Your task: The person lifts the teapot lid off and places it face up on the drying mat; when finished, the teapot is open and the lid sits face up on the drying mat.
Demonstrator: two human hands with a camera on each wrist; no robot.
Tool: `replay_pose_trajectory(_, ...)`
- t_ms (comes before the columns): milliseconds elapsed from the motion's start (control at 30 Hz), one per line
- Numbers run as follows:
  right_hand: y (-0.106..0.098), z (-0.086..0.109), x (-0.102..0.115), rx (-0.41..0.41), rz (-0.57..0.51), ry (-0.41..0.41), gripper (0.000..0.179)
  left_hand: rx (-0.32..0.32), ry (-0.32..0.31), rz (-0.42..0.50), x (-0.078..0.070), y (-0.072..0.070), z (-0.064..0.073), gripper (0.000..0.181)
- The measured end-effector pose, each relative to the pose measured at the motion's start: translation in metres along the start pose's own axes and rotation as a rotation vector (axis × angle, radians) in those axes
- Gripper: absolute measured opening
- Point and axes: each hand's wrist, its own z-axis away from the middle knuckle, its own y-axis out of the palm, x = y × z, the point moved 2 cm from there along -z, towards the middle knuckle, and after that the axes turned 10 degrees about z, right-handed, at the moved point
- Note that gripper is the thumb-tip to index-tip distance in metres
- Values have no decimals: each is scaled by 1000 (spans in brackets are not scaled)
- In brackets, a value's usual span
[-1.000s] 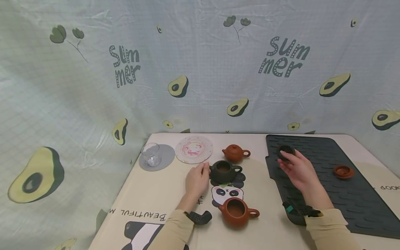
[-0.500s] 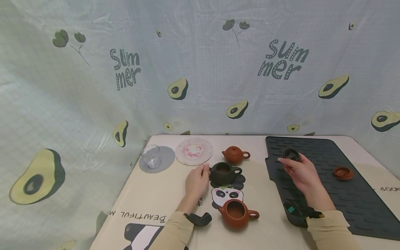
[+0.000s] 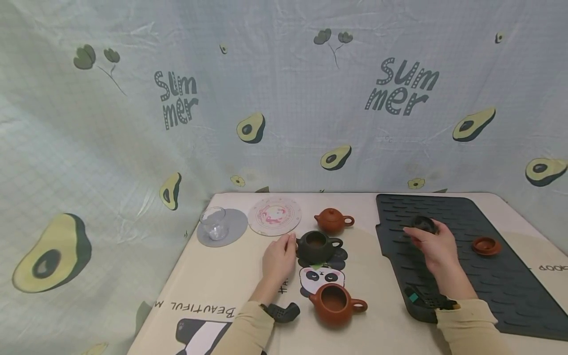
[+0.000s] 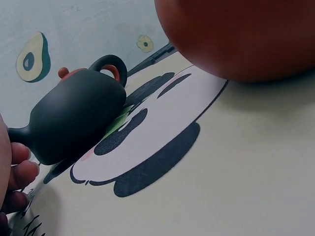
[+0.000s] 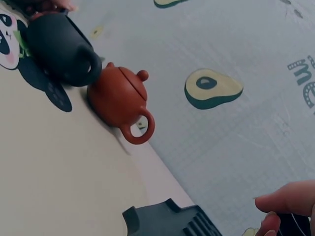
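A lidless black teapot stands on the panda print, its round opening facing up. My left hand pinches its spout from the left; in the left wrist view the fingertips curl at the spout. My right hand pinches a small black teapot lid over the dark ribbed mat, its hollow underside turned up. In the right wrist view only the thumb and part of the lid show at the lower right corner.
A lidless red-brown teapot sits in front of the black one. Behind stands a lidded red-brown teapot. A red-brown lid lies upturned on the mat. Back left are a glass cup on a grey coaster and a patterned round mat.
My right hand has shifted right and a little nearer with the black lid, turning its hollow side up. My left hand stays at the black teapot's spout.
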Motion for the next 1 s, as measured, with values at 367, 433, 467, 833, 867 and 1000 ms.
replay_pose_trajectory(367,-10,-4,-3,-175,-59,80,93,-2,6,2,2,1,-1,35)
replay_pose_trajectory(433,-12,-4,-4,-194,-65,88,92,-1,4,1,2,1,-1,35)
replay_pose_trajectory(467,-12,-4,-4,-200,-65,88,91,0,3,1,2,1,0,35)
replay_pose_trajectory(833,-18,-5,-8,-252,2,97,87,4,3,4,1,0,0,34)
replay_pose_trajectory(867,-19,-6,-8,-258,12,97,87,3,4,5,1,0,0,34)
replay_pose_trajectory(1000,-23,-7,-9,-274,50,103,88,3,3,5,-1,0,0,33)
